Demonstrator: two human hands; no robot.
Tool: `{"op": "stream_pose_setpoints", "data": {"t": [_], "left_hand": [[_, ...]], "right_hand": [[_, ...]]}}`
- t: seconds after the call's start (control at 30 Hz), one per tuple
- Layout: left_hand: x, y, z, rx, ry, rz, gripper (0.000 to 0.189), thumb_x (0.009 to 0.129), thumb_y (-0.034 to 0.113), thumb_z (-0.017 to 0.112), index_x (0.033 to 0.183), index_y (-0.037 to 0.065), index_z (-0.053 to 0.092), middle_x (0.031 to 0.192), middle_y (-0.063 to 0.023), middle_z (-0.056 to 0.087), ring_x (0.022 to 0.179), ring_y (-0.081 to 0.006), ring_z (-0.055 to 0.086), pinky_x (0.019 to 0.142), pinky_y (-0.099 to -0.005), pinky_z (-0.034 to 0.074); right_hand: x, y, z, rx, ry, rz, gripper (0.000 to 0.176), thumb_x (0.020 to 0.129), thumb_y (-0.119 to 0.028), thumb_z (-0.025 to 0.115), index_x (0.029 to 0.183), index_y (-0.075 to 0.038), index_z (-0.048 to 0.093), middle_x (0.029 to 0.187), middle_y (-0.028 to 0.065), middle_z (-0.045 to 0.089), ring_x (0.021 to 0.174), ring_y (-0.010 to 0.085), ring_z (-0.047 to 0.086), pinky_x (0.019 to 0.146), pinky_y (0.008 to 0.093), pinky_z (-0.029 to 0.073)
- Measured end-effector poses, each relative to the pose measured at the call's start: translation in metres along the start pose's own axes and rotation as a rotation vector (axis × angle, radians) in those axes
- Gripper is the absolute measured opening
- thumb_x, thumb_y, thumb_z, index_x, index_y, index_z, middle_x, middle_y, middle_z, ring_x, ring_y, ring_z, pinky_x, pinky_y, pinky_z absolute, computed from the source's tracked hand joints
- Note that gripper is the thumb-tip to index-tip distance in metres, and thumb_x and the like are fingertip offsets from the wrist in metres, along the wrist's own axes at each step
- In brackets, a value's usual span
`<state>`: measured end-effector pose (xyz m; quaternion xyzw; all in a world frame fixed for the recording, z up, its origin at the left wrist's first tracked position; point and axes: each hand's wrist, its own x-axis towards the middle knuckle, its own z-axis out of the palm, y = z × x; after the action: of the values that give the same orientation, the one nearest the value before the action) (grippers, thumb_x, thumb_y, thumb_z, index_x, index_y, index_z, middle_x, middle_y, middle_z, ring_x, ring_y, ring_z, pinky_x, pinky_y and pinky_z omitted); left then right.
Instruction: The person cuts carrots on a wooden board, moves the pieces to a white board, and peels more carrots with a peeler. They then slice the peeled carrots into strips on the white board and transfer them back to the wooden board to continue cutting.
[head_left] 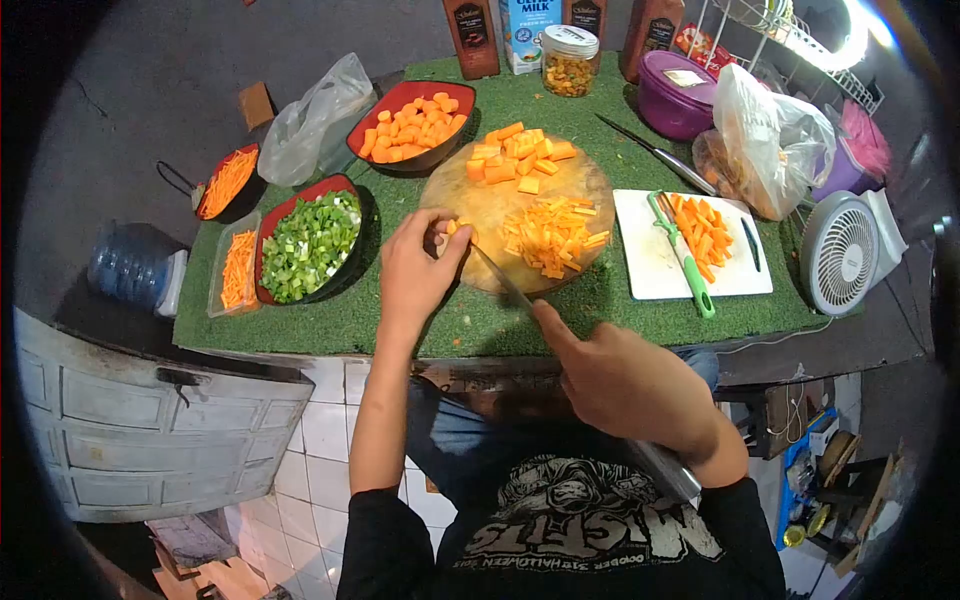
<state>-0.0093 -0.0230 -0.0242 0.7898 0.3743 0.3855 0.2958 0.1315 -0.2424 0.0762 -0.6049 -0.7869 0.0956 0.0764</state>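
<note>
My left hand (418,262) pinches a small carrot piece (455,227) at the left side of the round wooden cutting board (487,208). In my right hand (635,385) is a kitchen knife (505,282), gripped with the index finger stretched along its spine. The blade's tip reaches the carrot piece, close to my left fingertips. Thick carrot chunks (520,155) sit at the back of the board. A pile of thin carrot sticks (555,237) lies on its right half.
Left stand a bowl of chopped green onions (310,245), a bowl of carrot pieces (415,128) and a tub of carrot strips (240,268). Right are a white cutting board (640,270) with a green-handled peeler (685,260), another knife (660,155) and a fan (840,252).
</note>
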Motion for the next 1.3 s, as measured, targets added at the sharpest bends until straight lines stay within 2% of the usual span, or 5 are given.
{"op": "stream_pose_setpoints", "data": {"t": [0.23,0.5,0.9,1.17,1.3], "left_hand": [[0.004,0.008,-0.001,0.196,-0.144,0.155,0.033,0.085,0.021,0.076,0.11,0.001,0.07,0.096,-0.0153,0.068,0.082,-0.029,0.066,0.074,-0.0362,0.052],[0.053,0.03,0.017,0.235,-0.106,0.374,0.024,0.092,0.012,0.065,0.113,0.002,0.07,0.094,-0.0182,0.065,0.086,-0.0352,0.064,0.079,-0.0397,0.051],[0.141,0.041,0.052,0.34,-0.492,0.226,0.046,0.08,0.013,0.079,0.122,0.004,0.067,0.094,-0.0165,0.071,0.089,-0.0268,0.069,0.08,-0.0375,0.054],[0.138,0.019,0.046,0.287,-0.324,0.392,0.042,0.082,0.008,0.078,0.122,0.0,0.065,0.11,-0.0164,0.065,0.085,-0.023,0.07,0.066,-0.0296,0.057],[0.113,0.05,0.052,0.34,-0.198,0.497,0.025,0.09,0.007,0.068,0.113,-0.002,0.066,0.115,-0.0167,0.063,0.103,-0.0346,0.063,0.09,-0.0408,0.051]], "right_hand": [[-0.045,-0.005,-0.015,0.216,-0.185,0.207,0.069,0.083,-0.009,0.058,0.141,0.02,0.033,0.062,0.0208,0.063,0.055,0.0382,0.066,0.055,0.0461,0.054],[-0.108,0.009,-0.026,0.516,-0.154,0.524,0.076,0.088,-0.012,0.06,0.156,-0.019,0.027,0.059,0.0209,0.062,0.053,0.0413,0.064,0.053,0.0508,0.053],[-0.134,0.021,-0.01,0.558,-0.08,0.654,0.075,0.088,-0.013,0.062,0.155,-0.021,0.031,0.061,0.0201,0.064,0.055,0.0399,0.065,0.054,0.051,0.053],[-0.142,0.024,0.001,0.623,-0.052,0.6,0.074,0.091,-0.012,0.06,0.157,-0.019,0.025,0.061,0.0218,0.061,0.058,0.0422,0.064,0.055,0.051,0.05],[-0.157,0.019,-0.002,0.662,-0.005,0.617,0.073,0.093,-0.01,0.058,0.157,-0.019,0.026,0.061,0.019,0.062,0.056,0.0388,0.065,0.056,0.0474,0.051]]}}
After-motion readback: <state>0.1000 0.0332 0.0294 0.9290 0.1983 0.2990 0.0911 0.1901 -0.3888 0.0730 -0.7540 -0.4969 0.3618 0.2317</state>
